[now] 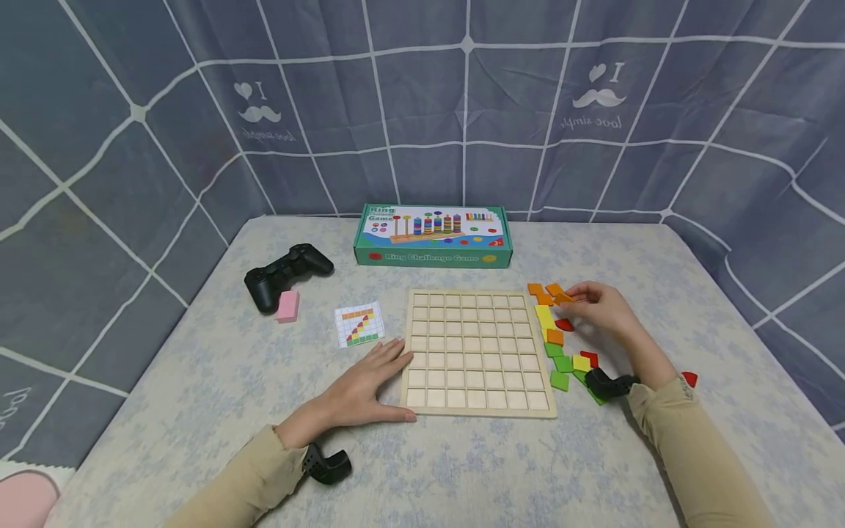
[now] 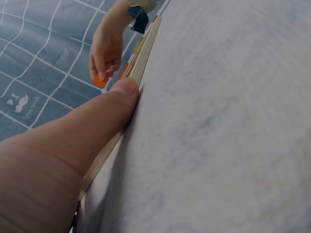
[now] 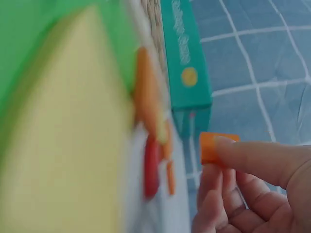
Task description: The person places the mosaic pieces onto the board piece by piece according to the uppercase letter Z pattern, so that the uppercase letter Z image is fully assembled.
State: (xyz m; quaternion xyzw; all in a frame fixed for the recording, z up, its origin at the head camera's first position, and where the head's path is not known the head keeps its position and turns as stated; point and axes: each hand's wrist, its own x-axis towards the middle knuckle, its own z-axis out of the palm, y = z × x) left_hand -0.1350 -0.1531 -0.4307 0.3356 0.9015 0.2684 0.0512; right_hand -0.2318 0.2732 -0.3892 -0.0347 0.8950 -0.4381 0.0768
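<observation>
A wooden grid board (image 1: 475, 412) with bare square cells lies flat on the table. My left hand (image 1: 361, 385) rests at its left side, fingers straight, with fingertips and thumb touching the frame. Right of the board, my right hand (image 1: 604, 312) pinches an orange square tile (image 3: 210, 148) between thumb and fingers; in the left wrist view that tile is held up off the table. Around it lie orange tiles (image 1: 535, 289), yellow tiles (image 1: 544, 317), a red piece (image 1: 564, 325) and green tiles (image 1: 560, 380). A yellow tile fills much of the right wrist view, blurred.
A pattern card (image 1: 359, 324) lies left of the board. Further left are a black game controller (image 1: 288, 275) and a pink block (image 1: 287, 306). A green Ring Challenge Game box (image 1: 433, 236) stands behind the board. One red piece (image 1: 689, 378) lies beyond the right wrist.
</observation>
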